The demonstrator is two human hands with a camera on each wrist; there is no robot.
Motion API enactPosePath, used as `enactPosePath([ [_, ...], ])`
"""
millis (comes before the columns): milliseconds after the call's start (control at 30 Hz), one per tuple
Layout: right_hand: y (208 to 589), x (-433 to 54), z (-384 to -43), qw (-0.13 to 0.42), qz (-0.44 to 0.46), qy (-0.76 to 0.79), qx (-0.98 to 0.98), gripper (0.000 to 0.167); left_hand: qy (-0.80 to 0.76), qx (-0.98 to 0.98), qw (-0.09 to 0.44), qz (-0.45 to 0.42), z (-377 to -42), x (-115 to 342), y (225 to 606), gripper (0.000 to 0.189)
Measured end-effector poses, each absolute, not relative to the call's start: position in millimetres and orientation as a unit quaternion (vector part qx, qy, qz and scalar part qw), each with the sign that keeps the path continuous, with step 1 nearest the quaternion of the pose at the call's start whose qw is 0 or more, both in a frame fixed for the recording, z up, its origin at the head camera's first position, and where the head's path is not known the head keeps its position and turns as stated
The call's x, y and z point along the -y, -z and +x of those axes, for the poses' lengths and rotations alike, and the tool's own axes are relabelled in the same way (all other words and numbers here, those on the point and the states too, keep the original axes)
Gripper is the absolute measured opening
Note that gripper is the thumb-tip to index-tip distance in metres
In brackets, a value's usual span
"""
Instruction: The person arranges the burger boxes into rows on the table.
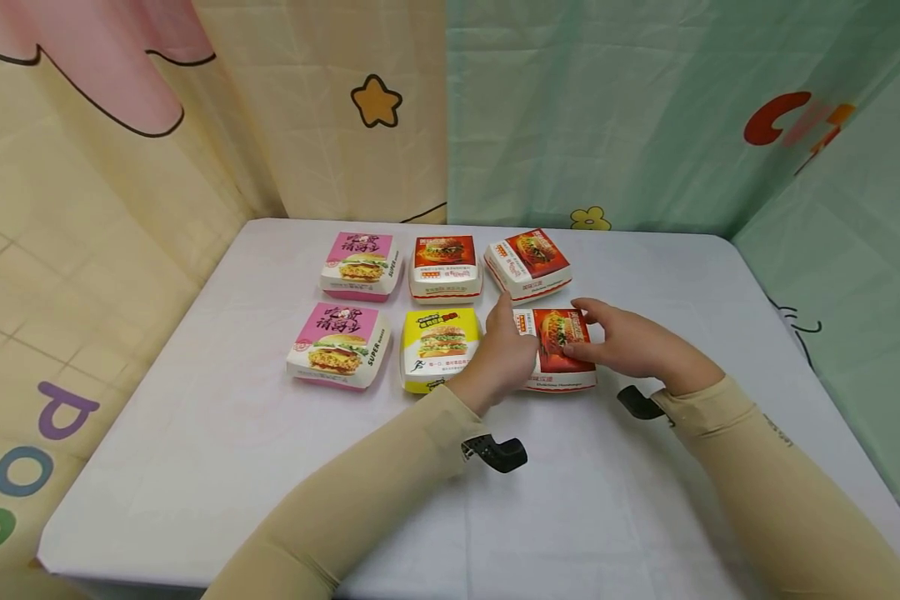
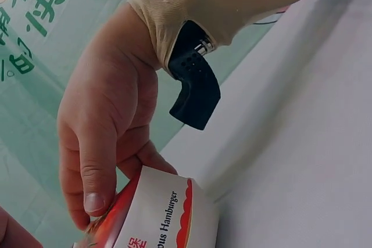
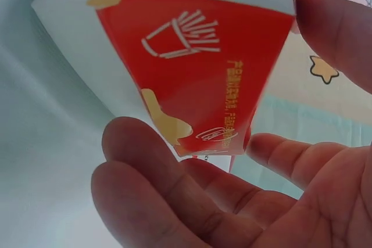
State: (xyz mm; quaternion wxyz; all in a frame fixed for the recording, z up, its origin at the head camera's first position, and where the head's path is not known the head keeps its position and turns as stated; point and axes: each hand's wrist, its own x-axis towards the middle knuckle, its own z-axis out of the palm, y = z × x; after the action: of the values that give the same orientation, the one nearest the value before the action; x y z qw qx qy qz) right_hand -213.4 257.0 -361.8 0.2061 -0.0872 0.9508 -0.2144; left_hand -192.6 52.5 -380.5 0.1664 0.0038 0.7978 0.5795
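A red and white hamburger box [image 1: 558, 346] lies at the right end of the front row, between both hands. My left hand [image 1: 504, 357] holds its left side, thumb pointing away toward the back, and covers part of the lid. My right hand [image 1: 626, 337] grips the right side with the thumb on the printed lid and a finger at the far edge. In the left wrist view the right hand [image 2: 107, 103] reaches down onto the box [image 2: 165, 213]. The right wrist view shows the box's red side [image 3: 197, 68] above the right hand's fingers [image 3: 139, 190].
Beside it in the front row are a yellow burger box [image 1: 441, 346] and a pink one [image 1: 339, 346]. Behind stand another pink box [image 1: 360, 267], a red one [image 1: 446, 268] and a turned red one [image 1: 528, 264]. A white cloth covers the table [image 1: 195, 467]; patterned curtains [image 1: 607, 108] surround it.
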Motion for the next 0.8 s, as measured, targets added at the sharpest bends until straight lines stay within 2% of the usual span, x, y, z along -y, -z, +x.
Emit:
enactPosePath([
  [200,361.4,-257.0,-213.8,0.212,-0.100,0.216,-0.948,0.090,-0.580,-0.794,0.183,0.016,-193.8,-54.0,386.0,0.081],
  [400,358.8,-261.8,-215.5,0.216,-0.127,0.236,-0.939,0.083,-0.552,-0.817,0.168,0.013,-190.1,-57.2,393.0,0.083],
  [667,354.9,-262.6,-215.8,0.208,-0.156,0.227,-0.939,0.073,-0.459,-0.877,0.144,0.024,-185.6,-62.3,397.8,0.070],
  [733,352.6,-260.8,-212.8,0.204,-0.145,0.207,-0.946,0.074,-0.442,-0.885,0.142,0.027,-184.1,-63.4,398.7,0.068],
  [800,351.8,-257.7,-209.1,0.206,-0.137,0.188,-0.951,0.083,-0.440,-0.887,0.137,0.026,-183.3,-64.4,400.0,0.067],
])
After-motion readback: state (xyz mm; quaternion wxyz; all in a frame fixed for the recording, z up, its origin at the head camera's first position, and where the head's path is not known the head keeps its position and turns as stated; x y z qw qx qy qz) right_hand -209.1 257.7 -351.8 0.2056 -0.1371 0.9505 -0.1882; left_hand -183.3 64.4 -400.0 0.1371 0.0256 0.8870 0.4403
